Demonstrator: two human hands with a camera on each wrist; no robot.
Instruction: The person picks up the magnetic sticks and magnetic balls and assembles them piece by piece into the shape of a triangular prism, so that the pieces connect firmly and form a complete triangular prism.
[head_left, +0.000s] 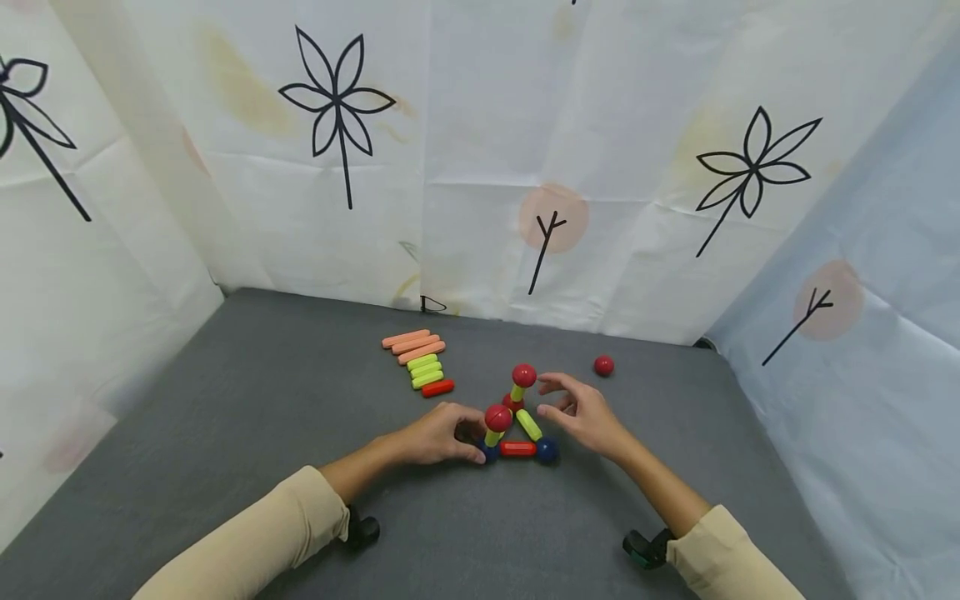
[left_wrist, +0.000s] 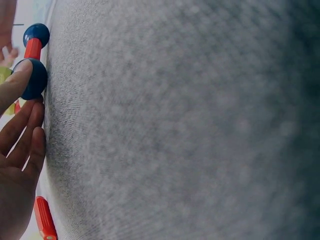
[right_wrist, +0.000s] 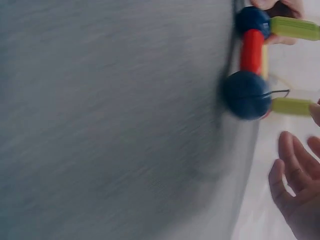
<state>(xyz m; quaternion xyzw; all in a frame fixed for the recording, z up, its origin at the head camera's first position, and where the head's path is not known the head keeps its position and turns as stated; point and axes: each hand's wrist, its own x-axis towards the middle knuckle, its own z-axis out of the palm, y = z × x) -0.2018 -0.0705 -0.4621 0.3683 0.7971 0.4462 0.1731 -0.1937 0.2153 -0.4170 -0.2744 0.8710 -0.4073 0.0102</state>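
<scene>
A small structure of balls and ribbed rods stands on the grey tabletop. At its front, a red rod (head_left: pixel 518 449) joins a left blue ball (left_wrist: pixel 35 80) and a right blue ball (head_left: pixel 547 451). Two lime rods stand upright with a red ball on top of each, one nearer (head_left: pixel 498 417) and one farther back (head_left: pixel 524 375). Another lime rod (head_left: pixel 528 425) slants between the right blue ball and the back red ball. My left hand (head_left: pixel 442 433) holds the left blue ball between thumb and fingers. Right of the structure, my right hand (head_left: pixel 585 415) hovers with loosely bent fingers, holding nothing.
Left behind the structure, salmon rods (head_left: pixel 418 347), lime rods (head_left: pixel 425 368) and a single red rod (head_left: pixel 437 388) lie in a row. A loose red ball (head_left: pixel 603 365) sits at the back right. Printed white cloth (head_left: pixel 480 150) walls in the grey table (head_left: pixel 262 392).
</scene>
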